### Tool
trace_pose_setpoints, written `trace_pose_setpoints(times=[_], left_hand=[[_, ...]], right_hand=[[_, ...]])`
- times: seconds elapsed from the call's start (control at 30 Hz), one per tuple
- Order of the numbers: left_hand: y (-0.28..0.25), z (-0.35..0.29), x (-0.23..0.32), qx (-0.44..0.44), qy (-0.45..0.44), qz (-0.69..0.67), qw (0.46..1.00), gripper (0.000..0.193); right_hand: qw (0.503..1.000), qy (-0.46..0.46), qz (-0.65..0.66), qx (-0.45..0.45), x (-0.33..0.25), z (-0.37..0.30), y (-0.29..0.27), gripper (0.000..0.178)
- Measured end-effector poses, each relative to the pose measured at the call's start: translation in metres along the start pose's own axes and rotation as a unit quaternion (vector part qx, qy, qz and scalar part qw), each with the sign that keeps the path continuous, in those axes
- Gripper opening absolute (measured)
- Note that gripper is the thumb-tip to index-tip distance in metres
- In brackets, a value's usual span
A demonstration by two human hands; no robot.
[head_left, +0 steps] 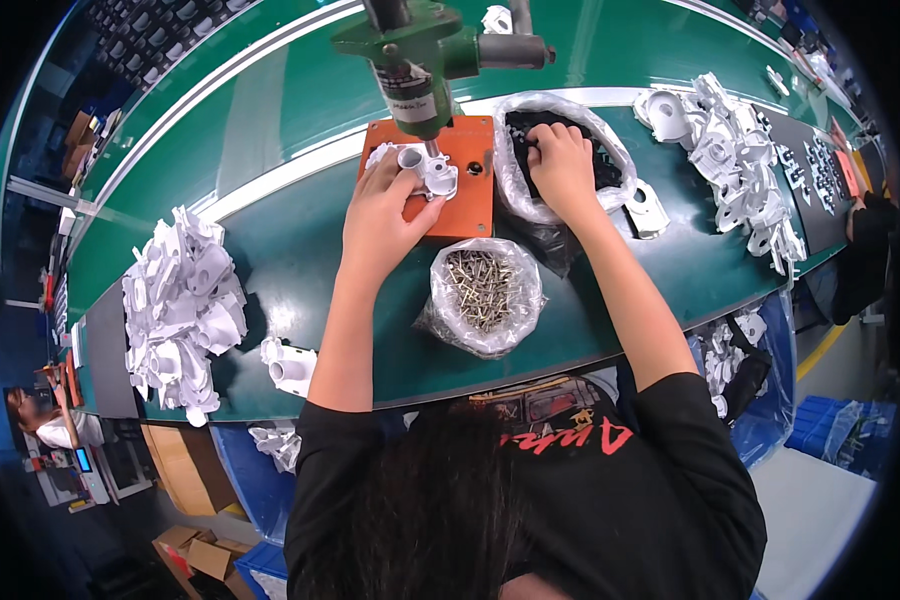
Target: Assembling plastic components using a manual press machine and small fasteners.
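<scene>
My left hand (388, 210) grips a white plastic housing (438, 177) with a round tube and a cup-shaped end. The housing rests on an orange base plate (457, 218), right beneath the spindle of a green press (415, 85). Over a clear plastic bag (618, 150) of small black parts (606, 172), my right hand (562, 165) reaches in with fingers curled; what they pinch, if anything, is too small to make out. Nearer to me, between my forearms, stands an open plastic bag (440, 312) full of metal pins or screws (482, 290).
White housings lie heaped at the left (185, 315) and the right (720, 150). A single housing (288, 366) lies near the front edge, and a flat white part (647, 210) beside the black-parts bag. Blue bins (765, 385) stand below the table. Another person (58, 425) is far left.
</scene>
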State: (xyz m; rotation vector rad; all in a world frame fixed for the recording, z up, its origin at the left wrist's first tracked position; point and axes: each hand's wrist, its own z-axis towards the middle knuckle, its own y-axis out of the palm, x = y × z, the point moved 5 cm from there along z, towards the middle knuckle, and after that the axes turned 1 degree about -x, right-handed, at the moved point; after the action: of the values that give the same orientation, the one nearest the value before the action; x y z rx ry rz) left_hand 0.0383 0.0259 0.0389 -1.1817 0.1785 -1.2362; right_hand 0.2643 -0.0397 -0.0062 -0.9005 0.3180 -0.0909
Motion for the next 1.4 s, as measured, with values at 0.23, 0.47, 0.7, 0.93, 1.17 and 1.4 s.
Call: trace_pose_setpoints(times=[0.23,0.47,0.7,0.93,1.17,1.4], left_hand=[[-0.003,-0.004,0.001,0.028,0.026,0.045,0.998,0.023],[-0.004,-0.01,0.002,0.075,0.061,0.073,0.993,0.021],[-0.003,-0.011,0.001,0.076,0.065,0.076,0.992,0.023],[-0.002,-0.012,0.001,0.074,0.065,0.082,0.992,0.023],[-0.002,-0.012,0.001,0.075,0.069,0.084,0.991,0.022],[-0.004,-0.011,0.004,0.079,0.066,0.08,0.991,0.02]], right_hand=[[0.999,0.023,0.022,-0.026,0.001,0.001,0.001,0.018],[0.998,0.03,-0.01,-0.049,0.0,0.001,0.0,0.021],[0.997,0.051,0.005,-0.058,0.003,0.001,0.003,0.015],[0.998,0.04,0.012,-0.038,0.002,0.001,0.0,0.01],[0.999,0.022,0.028,-0.013,-0.001,0.0,-0.001,0.01],[0.997,0.046,0.032,-0.044,0.0,0.001,-0.003,0.014]])
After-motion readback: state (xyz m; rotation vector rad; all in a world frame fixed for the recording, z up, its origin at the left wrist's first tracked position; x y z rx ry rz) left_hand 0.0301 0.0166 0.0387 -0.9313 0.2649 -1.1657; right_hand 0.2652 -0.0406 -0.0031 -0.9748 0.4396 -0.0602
